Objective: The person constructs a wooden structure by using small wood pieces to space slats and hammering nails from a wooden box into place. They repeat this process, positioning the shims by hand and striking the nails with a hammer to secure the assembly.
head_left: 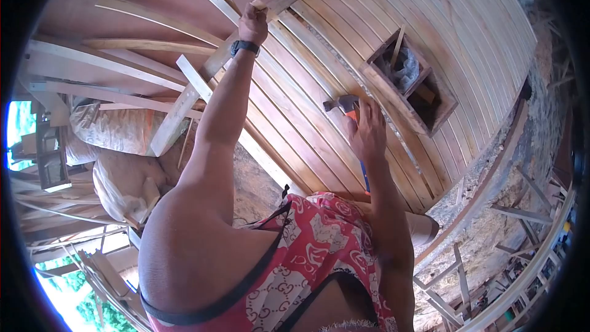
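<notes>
My left hand (252,25), with a dark watch (244,47) on its wrist, is stretched far forward. It is closed around a small pale piece of wood (259,4) at the end of a wooden beam (283,1). My right hand (369,130) grips a claw hammer (346,104) close to its head. The hammer's orange and blue handle runs back under my forearm, partly hidden. Beneath the hammer lies a panel of pale wooden slats (307,129) set side by side with narrow gaps.
Right of the hammer, a wooden box (437,117) with compartments holds a clear plastic bag (405,69) and a stick. Loose boards (141,68) lie at the left, above filled sacks (114,129). Wood scraps (458,277) litter the ground at the lower right.
</notes>
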`<state>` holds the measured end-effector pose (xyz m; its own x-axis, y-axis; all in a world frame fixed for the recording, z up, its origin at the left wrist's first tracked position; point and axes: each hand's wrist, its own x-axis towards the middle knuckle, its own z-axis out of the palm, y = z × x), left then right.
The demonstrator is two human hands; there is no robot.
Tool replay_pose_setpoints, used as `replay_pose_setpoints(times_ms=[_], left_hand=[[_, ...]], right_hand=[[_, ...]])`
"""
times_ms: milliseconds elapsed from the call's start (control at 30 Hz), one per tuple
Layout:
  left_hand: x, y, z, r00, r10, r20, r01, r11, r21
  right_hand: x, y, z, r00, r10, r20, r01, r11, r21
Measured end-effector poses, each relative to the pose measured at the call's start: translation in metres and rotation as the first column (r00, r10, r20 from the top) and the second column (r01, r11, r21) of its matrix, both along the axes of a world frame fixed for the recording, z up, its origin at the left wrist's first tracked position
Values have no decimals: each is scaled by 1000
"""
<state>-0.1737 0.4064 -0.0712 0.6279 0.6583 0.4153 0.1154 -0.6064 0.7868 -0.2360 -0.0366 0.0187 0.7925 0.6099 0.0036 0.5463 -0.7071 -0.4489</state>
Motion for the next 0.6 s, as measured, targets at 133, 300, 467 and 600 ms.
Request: replay_pose_setpoints(times_ms=[133,300,467,600], left_hand=[[1,9,1,973,-232,14,225,927,-300],[4,37,5,837,-391,-382,515,800,309],[11,21,7,884,-431,-178,371,881,-294],[10,32,1,865,-495,-84,392,771,-501]], right_hand=[[16,12,-27,997,-67,-36,65,996,-57],[26,19,-34,997,-40,-62,33,993,-112],[25,28,-15,991,-106,-78,91,980,-178],[21,39,-4,994,-108,19,108,932,-346]])
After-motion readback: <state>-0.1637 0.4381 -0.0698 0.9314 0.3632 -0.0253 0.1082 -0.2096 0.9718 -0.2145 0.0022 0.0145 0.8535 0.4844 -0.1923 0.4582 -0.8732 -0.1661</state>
